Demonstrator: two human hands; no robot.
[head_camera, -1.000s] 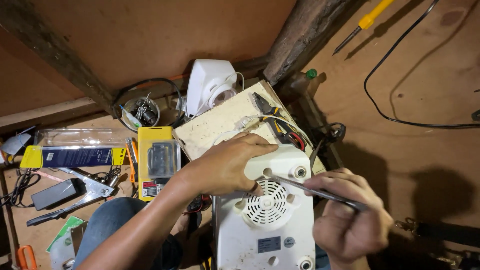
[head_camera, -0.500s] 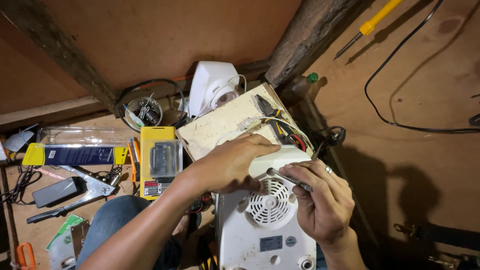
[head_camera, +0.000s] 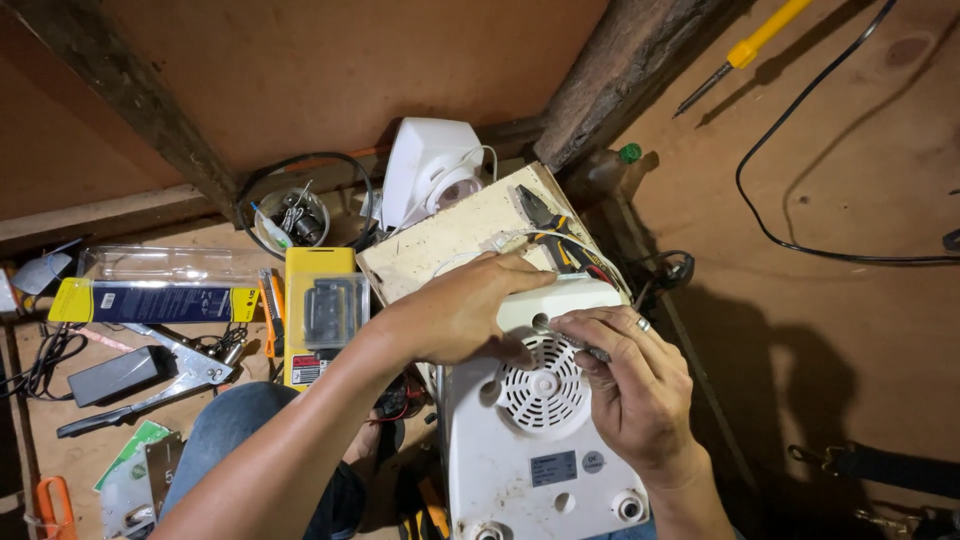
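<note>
A white appliance base (head_camera: 545, 470) with a round vent grille lies upturned in front of me. My left hand (head_camera: 460, 310) rests flat on its upper left corner and holds it steady. My right hand (head_camera: 630, 385) grips a thin metal screwdriver (head_camera: 585, 347), its tip at a hole near the top of the base beside the grille. A ring shows on one finger of that hand. Behind the base lies a cream board (head_camera: 455, 235) with pliers (head_camera: 545, 222) and coloured wires on it.
A yellow blister pack (head_camera: 320, 310) and a long yellow-and-blue pack (head_camera: 150, 300) lie to the left, with a black adapter (head_camera: 115, 372) and a metal tool (head_camera: 175, 375). A white housing (head_camera: 430, 170), a small tub of parts (head_camera: 290, 218), a yellow-handled screwdriver (head_camera: 745, 50) and a black cable (head_camera: 800, 245) lie beyond.
My right hand has moved from the lower right up to the top of the base, bringing the screwdriver tip to the hole by the grille. My left hand stayed put.
</note>
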